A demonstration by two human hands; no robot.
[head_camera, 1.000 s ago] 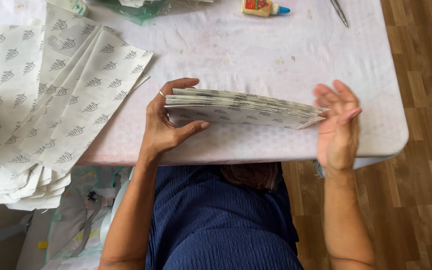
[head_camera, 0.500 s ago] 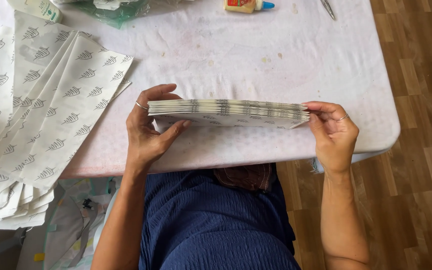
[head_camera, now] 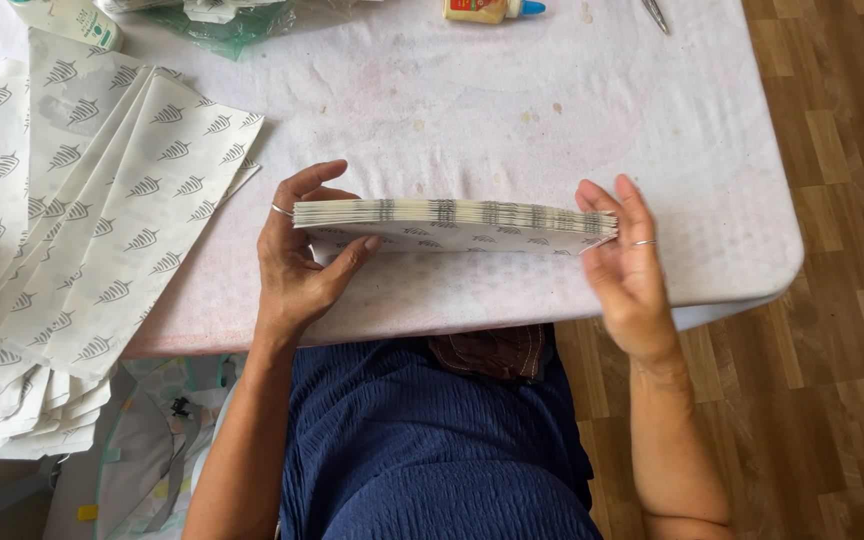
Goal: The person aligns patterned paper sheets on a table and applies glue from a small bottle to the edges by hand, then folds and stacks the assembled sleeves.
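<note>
A thick stack of white printed paper sheets [head_camera: 452, 222] stands on edge on the white cloth-covered table [head_camera: 572, 110]. My left hand [head_camera: 297, 262] grips its left end, thumb below and fingers curled over the top. At the stack's right end, my right hand [head_camera: 630, 268] presses flat with its fingers straight. The stack's edges look squared and level. Each hand wears a ring.
A fanned pile of white sheets with a grey leaf print [head_camera: 62, 250] covers the table's left side and hangs over its edge. A glue bottle [head_camera: 492, 9], a white bottle [head_camera: 72, 20], a clear plastic bag [head_camera: 227, 18] and scissors tips [head_camera: 655, 13] lie along the far edge. Wooden floor [head_camera: 842, 300] shows at the right.
The stack has been straightened from a sagging, tilted bundle to a level block. My right hand shifted from cupping its end to pressing flat against it.
</note>
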